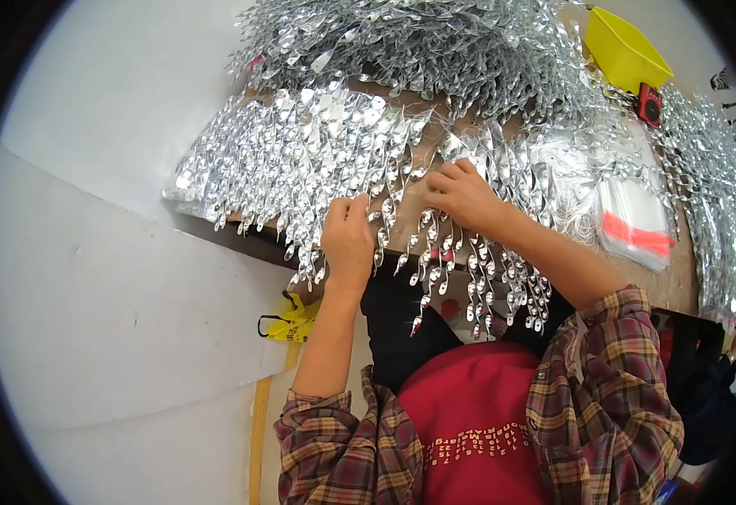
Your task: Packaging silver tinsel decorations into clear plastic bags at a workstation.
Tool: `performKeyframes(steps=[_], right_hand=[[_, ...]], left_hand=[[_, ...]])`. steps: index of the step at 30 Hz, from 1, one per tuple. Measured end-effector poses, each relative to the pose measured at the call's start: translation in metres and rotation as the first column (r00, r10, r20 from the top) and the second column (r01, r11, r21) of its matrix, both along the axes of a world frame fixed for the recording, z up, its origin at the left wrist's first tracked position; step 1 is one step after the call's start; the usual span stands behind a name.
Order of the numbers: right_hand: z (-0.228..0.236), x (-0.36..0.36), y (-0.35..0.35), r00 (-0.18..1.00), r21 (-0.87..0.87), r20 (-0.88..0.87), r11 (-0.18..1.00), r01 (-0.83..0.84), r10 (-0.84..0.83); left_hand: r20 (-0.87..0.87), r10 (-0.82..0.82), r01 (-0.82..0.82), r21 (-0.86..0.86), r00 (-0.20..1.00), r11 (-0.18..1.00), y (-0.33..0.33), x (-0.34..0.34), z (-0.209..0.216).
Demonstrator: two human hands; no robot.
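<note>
Many shiny silver twisted strips (296, 160) lie in rows over the table and hang off its near edge. My left hand (349, 244) is at that edge, thumb and fingertips pinched together against the strips; what lies between them is too small to make out. To its right and a little farther in, my right hand (466, 199) is closed, its fingers curled on a twisted silver strip, with more strips (434, 269) dangling below it. Between the two hands, a few strips (389, 210) cross bare brown tabletop. Fine clear threads (439, 126) run loose just beyond my right hand.
A thick heap of silver strips (402, 42) covers the table's far side. At right are clear bags with an orange band (635, 227), a yellow bin (624, 50), a red-and-black device (650, 104) and more strips (713, 185). A white wall (116, 278) stands left.
</note>
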State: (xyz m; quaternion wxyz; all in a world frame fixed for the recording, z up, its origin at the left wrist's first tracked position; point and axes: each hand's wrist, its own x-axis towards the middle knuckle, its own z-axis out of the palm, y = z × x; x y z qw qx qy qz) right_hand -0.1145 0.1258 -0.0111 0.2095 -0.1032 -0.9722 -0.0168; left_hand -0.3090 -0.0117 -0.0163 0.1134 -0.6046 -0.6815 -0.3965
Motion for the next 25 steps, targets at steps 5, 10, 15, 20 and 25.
performKeyframes(steps=[5, 10, 15, 20, 25], right_hand=[[-0.007, 0.016, 0.005, 0.984, 0.064, -0.105, 0.987, 0.15, -0.143], [-0.013, 0.017, 0.009, 0.984, -0.012, -0.063, 0.986, 0.168, -0.169], [-0.006, 0.015, 0.01, 0.988, -0.067, 0.051, 0.986, 0.152, -0.149], [-0.005, 0.006, 0.018, 0.975, -0.136, 0.155, 0.974, 0.182, -0.161], [-0.005, 0.015, 0.022, 0.967, -0.122, 0.177, 0.971, 0.205, -0.182]], left_hand=[[-0.062, -0.026, 0.025, -0.019, 0.998, 1.0, -0.005, 0.001, 0.014], [-0.202, -0.024, -0.016, -0.194, 0.979, 0.981, -0.03, 0.005, 0.022], [-0.259, -0.061, 0.028, -0.129, 0.964, 0.991, -0.005, 0.037, 0.028], [-0.403, -0.19, 0.171, -0.082, 0.895, 0.982, 0.054, 0.034, -0.003], [-0.501, -0.159, 0.102, -0.14, 0.851, 0.985, 0.051, 0.006, -0.026]])
